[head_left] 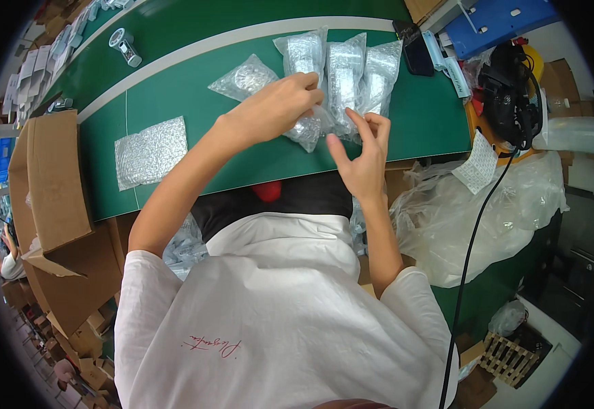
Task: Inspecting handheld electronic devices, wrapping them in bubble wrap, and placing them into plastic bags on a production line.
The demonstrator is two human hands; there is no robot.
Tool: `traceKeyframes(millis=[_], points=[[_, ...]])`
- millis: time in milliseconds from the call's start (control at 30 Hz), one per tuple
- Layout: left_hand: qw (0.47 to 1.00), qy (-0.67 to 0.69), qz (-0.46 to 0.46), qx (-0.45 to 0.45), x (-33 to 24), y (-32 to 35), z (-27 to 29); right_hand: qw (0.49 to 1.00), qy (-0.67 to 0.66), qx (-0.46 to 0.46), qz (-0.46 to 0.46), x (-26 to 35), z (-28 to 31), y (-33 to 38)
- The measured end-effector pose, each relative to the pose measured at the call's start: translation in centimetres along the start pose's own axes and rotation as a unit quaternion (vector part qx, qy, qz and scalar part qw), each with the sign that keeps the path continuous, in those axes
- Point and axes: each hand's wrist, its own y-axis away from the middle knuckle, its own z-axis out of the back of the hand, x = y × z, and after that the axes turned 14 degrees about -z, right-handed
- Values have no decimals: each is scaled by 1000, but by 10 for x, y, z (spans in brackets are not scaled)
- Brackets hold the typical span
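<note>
My left hand (280, 105) reaches over the green table with its fingers curled and pinched on a clear bubble-wrap package (307, 133) near the table's front edge. Part of that package is hidden under the hand. Close by on the right, my right hand (365, 160) has thumb and fingers spread, with nothing seen between them. Beyond my hands lie more bubble-wrap packages: one at the left (242, 80), one behind my left hand (304, 51), and two side by side at the right, the nearer (343, 75) and the farther (382, 71).
A flat bubble-wrap bag (150, 153) lies on the table (208, 146) at left, beside an open cardboard box (55, 177). A silver-white device (125, 48) sits farther back. A black phone (414, 51) and a black cable (477, 232) are at right, above clear plastic bags (474, 218).
</note>
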Motion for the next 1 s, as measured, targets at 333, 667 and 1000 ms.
traceKeyframes(millis=[333,667,1000], points=[[996,-7,-39,-74,-11,-20,-19,995,90,50,-15,-3,-7,-26],[987,97,-20,-128,-21,-18,-28,976,114,183,15,-7,17,-45],[940,302,-121,-103,-118,-62,-76,950,89,252,-161,17,168,24]])
